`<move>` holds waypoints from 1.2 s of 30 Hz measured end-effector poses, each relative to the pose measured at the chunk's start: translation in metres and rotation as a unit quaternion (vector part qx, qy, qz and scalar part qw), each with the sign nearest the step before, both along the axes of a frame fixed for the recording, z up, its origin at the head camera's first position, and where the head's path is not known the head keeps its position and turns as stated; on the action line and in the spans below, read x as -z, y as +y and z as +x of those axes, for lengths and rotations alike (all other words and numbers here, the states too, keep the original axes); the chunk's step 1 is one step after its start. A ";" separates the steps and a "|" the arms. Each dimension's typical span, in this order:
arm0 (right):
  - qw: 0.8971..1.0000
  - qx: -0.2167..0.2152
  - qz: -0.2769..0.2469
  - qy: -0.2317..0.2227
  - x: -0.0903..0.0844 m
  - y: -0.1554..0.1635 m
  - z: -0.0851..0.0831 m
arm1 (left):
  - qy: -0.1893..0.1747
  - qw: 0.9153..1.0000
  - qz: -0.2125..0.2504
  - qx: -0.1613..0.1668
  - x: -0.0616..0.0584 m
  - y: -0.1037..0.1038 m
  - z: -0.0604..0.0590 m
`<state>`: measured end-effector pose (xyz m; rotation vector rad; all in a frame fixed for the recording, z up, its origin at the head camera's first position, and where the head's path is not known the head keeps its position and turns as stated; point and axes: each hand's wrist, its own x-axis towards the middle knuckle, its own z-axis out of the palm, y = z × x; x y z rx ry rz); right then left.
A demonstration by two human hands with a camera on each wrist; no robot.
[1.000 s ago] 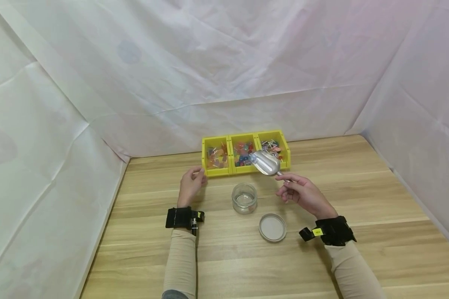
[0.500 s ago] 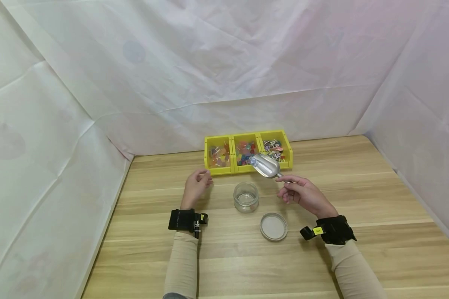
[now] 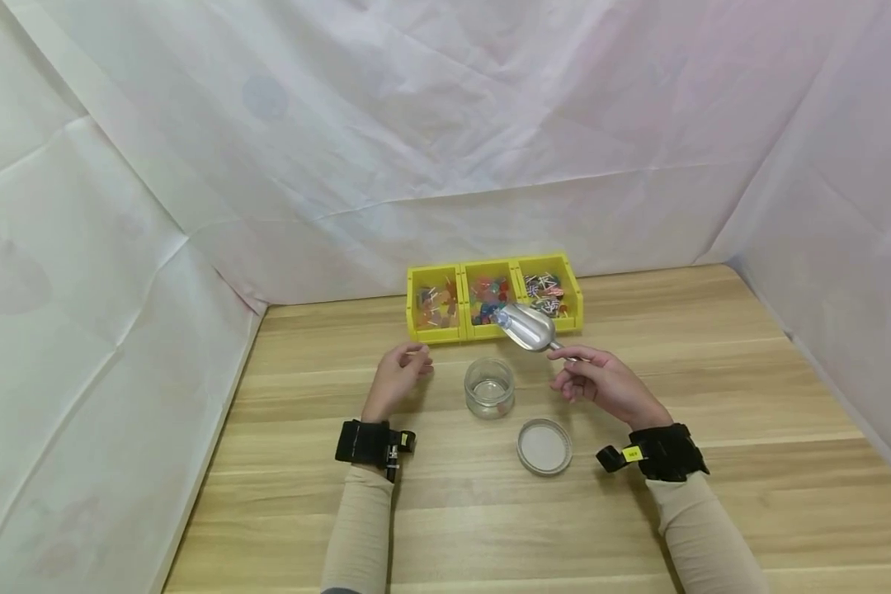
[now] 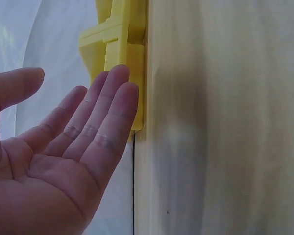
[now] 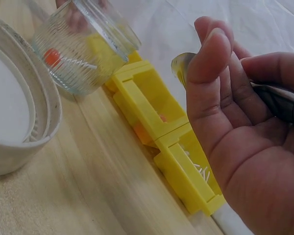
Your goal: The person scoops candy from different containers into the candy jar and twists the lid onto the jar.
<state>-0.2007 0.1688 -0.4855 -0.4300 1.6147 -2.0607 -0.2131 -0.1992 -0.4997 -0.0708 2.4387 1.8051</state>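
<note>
While the right hand (image 3: 601, 384) pinches the thin handle of a light, rigid, slippery-looking metal scoop (image 3: 527, 326), its bowl beyond the fingertips above the yellow bins (image 3: 493, 299), the left hand (image 3: 401, 381) hovers spread, holding nothing, beside a breakable-looking glass jar (image 3: 489, 388).

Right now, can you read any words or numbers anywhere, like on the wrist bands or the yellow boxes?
Yellow tag on the right wristband: dark print, too small to read.
Yellow tag on the left wristband: too small to tell whether it has print.
Yellow bins, glass jar, lid, metal scoop in the right hand: no writing shows.
</note>
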 end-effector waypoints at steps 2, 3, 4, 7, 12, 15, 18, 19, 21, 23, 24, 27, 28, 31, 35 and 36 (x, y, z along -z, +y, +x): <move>1.000 -0.002 -0.001 0.003 -0.001 0.001 0.000 | 0.002 1.000 -0.002 0.008 0.001 0.001 0.001; 1.000 -0.004 -0.001 0.005 -0.001 0.001 0.000 | 0.001 1.000 -0.004 0.011 0.001 0.002 0.002; 1.000 -0.005 -0.002 0.006 -0.002 0.001 0.000 | 0.000 1.000 -0.008 0.013 0.001 0.002 0.002; 1.000 -0.010 -0.002 0.008 -0.003 0.001 0.000 | -0.003 1.000 -0.017 0.018 0.001 0.004 0.003; 1.000 -0.014 -0.001 0.012 -0.003 0.001 -0.001 | -0.010 1.000 -0.008 0.024 -0.001 0.007 0.005; 1.000 -0.014 -0.004 0.014 -0.003 0.002 -0.001 | -0.014 0.999 0.006 0.032 -0.001 0.009 0.006; 1.000 -0.015 -0.006 0.013 -0.003 0.002 0.000 | -0.015 0.999 0.018 0.039 -0.002 0.012 0.008; 1.000 -0.015 -0.007 0.012 -0.003 0.003 0.000 | -0.016 0.999 0.019 0.040 -0.003 0.013 0.008; 1.000 -0.015 -0.007 0.011 -0.004 0.003 0.001 | -0.019 0.999 0.020 0.040 -0.004 0.014 0.009; 1.000 -0.015 -0.006 0.010 -0.004 0.004 0.001 | -0.019 0.999 0.019 0.043 -0.004 0.016 0.010; 1.000 -0.014 -0.006 0.010 -0.004 0.004 0.001 | -0.020 0.999 0.019 0.043 -0.005 0.017 0.011; 1.000 -0.014 -0.002 0.011 -0.005 0.004 0.002 | -0.018 0.998 0.024 0.049 -0.007 0.019 0.013; 1.000 -0.015 -0.001 0.012 -0.005 0.004 0.002 | -0.017 0.998 0.025 0.052 -0.007 0.019 0.013; 1.000 -0.019 -0.003 0.015 -0.005 0.005 0.003 | -0.016 0.998 0.031 0.059 -0.008 0.021 0.015; 0.999 -0.030 -0.015 0.020 -0.005 0.006 0.003 | -0.014 0.997 0.039 0.069 -0.009 0.024 0.017; 0.999 -0.032 -0.018 0.022 -0.004 0.007 0.003 | -0.016 0.997 0.041 0.071 -0.009 0.025 0.017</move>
